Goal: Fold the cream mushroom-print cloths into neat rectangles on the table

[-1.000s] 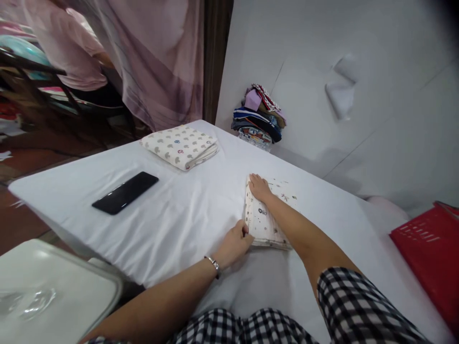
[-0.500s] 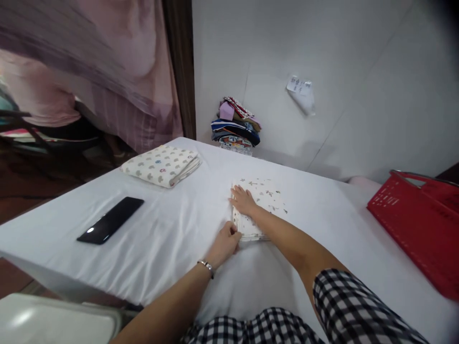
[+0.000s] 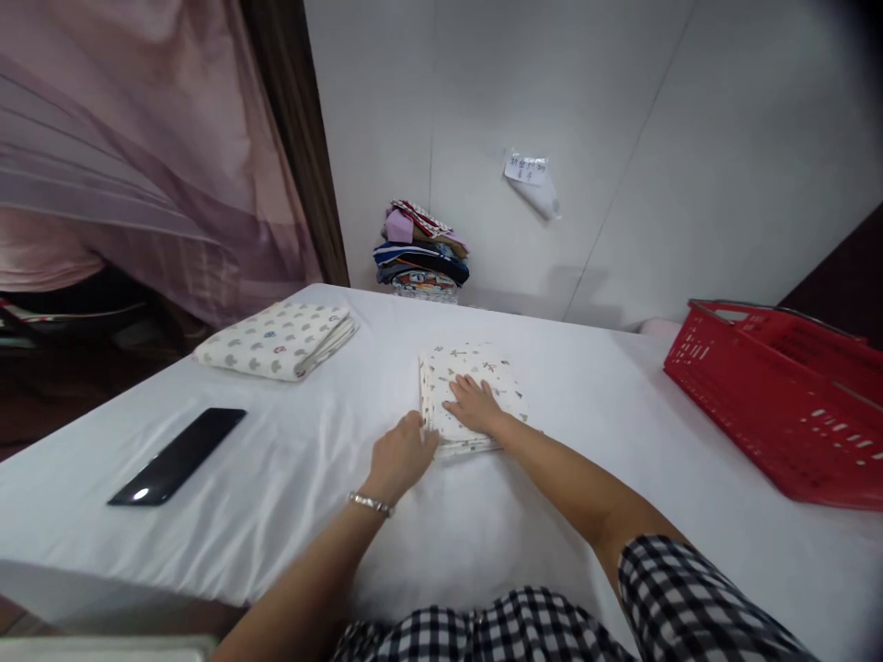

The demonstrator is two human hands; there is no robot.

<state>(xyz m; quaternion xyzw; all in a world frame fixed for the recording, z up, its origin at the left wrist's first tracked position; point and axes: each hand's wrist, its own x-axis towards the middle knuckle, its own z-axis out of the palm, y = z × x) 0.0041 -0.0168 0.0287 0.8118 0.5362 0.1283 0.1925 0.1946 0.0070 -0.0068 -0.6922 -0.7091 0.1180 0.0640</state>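
Observation:
A folded white cloth [image 3: 503,382] with small grey and brown prints lies in several layers on the white-covered table [image 3: 331,432]. My right hand [image 3: 475,406] rests flat on top of it, fingers spread. At its near left corner, my left hand [image 3: 401,452] has its fingers curled around the layered edge, thumb along the front. To the left sits another folded cloth [image 3: 276,338], cream with grey mushroom-like prints, touched by neither hand.
A black phone-like slab [image 3: 179,457] lies on the left of the table. On the right stands a red plastic basket [image 3: 765,395]. Behind the table's far edge rises a pile of folded clothes [image 3: 422,250]. A pink curtain [image 3: 227,156] hangs at left, with a person [image 3: 41,248] behind it.
My right hand has slid from the cloth's left edge toward its middle, still flat. My left hand stays at the near left corner. The view has turned to the right.

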